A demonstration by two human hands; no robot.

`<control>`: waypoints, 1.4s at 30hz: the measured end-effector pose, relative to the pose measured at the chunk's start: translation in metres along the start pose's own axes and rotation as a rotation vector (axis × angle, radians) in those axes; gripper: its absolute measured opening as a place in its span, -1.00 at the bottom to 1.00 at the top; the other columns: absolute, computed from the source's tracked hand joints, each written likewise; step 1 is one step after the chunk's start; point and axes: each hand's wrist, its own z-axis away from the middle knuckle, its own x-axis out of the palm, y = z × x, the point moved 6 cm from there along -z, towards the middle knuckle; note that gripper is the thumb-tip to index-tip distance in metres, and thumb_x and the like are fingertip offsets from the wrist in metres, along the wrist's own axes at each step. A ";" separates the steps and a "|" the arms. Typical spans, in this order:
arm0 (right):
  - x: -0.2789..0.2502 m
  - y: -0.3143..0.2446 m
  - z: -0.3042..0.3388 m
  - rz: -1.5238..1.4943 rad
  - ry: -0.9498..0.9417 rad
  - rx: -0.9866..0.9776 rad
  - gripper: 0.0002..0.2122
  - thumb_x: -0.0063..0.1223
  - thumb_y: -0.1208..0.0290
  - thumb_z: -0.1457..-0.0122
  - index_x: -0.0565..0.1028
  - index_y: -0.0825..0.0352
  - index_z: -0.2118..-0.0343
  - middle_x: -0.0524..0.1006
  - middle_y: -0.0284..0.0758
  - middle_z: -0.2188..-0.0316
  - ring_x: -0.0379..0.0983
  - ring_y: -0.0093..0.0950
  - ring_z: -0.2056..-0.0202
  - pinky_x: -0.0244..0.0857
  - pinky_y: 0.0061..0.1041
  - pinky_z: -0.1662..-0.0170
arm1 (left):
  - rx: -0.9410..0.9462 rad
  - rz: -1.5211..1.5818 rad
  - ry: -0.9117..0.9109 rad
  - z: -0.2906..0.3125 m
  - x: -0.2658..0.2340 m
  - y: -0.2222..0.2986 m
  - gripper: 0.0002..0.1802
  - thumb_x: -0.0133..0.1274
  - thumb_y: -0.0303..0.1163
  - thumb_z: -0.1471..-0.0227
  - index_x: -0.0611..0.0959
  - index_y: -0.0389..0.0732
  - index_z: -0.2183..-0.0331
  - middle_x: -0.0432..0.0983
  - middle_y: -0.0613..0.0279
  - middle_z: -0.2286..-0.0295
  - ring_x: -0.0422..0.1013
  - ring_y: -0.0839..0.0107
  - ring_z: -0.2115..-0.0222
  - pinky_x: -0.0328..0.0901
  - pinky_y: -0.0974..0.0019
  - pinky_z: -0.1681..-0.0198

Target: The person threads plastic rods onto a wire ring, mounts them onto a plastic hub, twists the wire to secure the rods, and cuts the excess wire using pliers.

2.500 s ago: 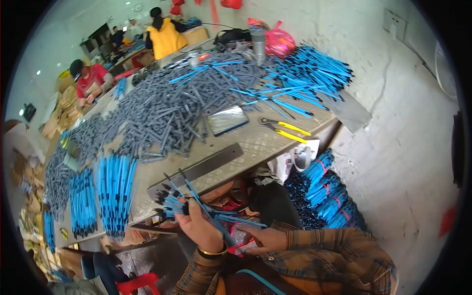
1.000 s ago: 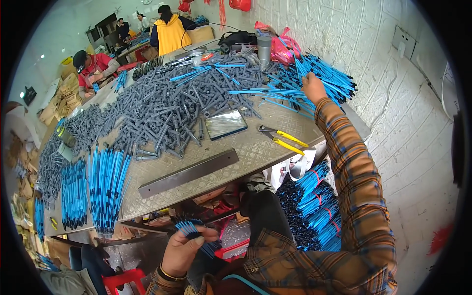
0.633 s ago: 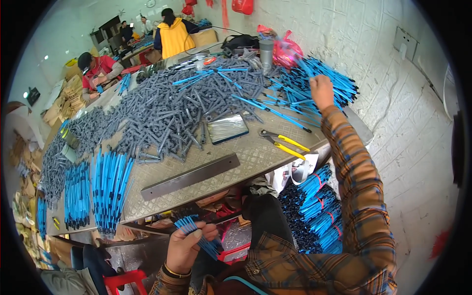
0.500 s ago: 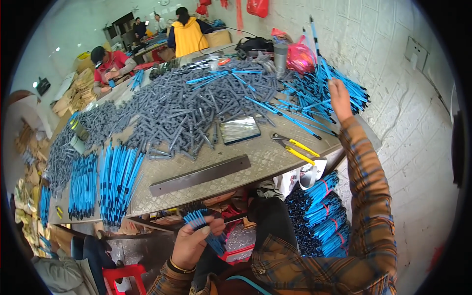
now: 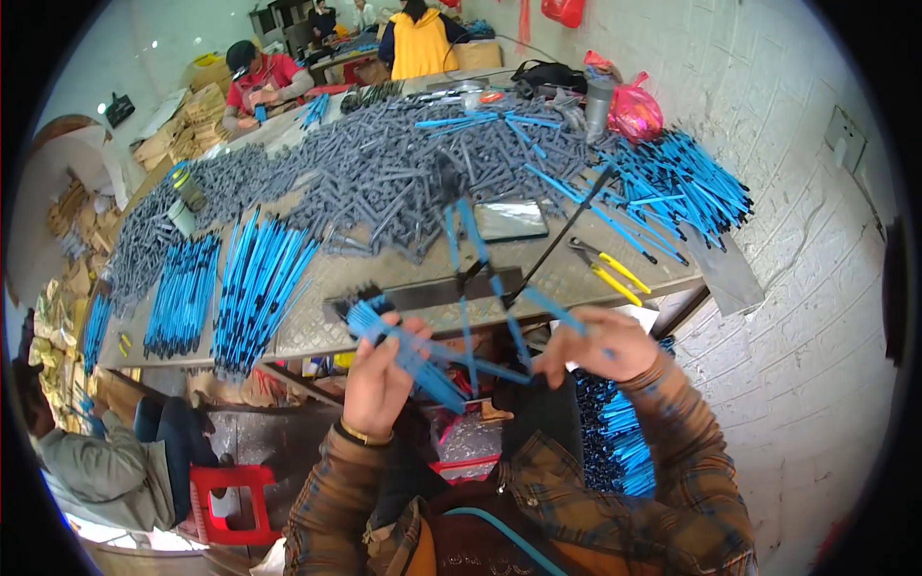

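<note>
My left hand (image 5: 379,389) is closed round a bundle of thin blue rods with black ends (image 5: 432,380), held above the near table edge. To its right, my right hand (image 5: 615,346) is closed on a few blue rods (image 5: 555,309) with black tips. These fan out toward the bundle, and some cross in front of the table. Motion blurs them, so their exact number and whether they touch the bundle cannot be told. Behind the hands lies a dark metal bar (image 5: 408,300) on the table. Pliers with yellow handles (image 5: 622,276) rest near the right hand.
A heap of grey plastic pieces (image 5: 384,182) covers much of the table (image 5: 303,338). Blue rods (image 5: 687,182) are piled at the right, with more bunches (image 5: 257,288) at the left. A silver flat pack (image 5: 509,221) lies mid-table. Co-workers sit beyond; a red stool (image 5: 233,477) stands lower left.
My right hand has come back from the pile at the far right toward my left hand, bringing blue rods. My left hand has risen with its bundle. The view has shifted slightly.
</note>
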 end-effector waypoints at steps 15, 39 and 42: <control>0.024 0.126 -0.024 -0.019 0.270 0.256 -0.67 -0.07 0.25 -0.15 0.30 0.34 0.09 0.45 -0.15 0.31 0.35 -0.43 0.23 0.23 -0.40 0.10 | 0.223 -0.106 0.205 0.013 0.033 0.020 -0.85 0.02 -0.45 -0.02 0.46 -0.18 0.29 0.42 0.28 0.55 0.30 0.49 0.59 0.24 0.47 0.48; 0.062 0.079 -0.088 0.989 0.030 0.057 -0.55 0.03 0.39 -0.04 0.26 0.39 -0.01 0.41 -0.17 0.28 0.35 -0.28 0.25 0.22 -0.41 0.15 | -0.161 -0.363 -0.110 0.050 -0.022 0.061 -0.83 -0.02 -0.56 0.01 0.55 -0.31 0.29 0.53 0.00 0.36 0.48 0.27 0.33 0.36 0.27 0.20; 0.077 0.077 -0.127 1.135 -0.041 -0.233 -0.42 0.11 0.24 0.00 0.20 0.41 -0.05 0.33 -0.10 0.11 0.27 -0.19 0.09 0.13 -0.32 0.01 | -0.146 -0.560 -0.216 0.053 -0.027 0.080 -0.85 0.01 -0.55 0.04 0.56 -0.31 0.32 0.53 0.03 0.37 0.48 0.28 0.36 0.38 0.31 0.26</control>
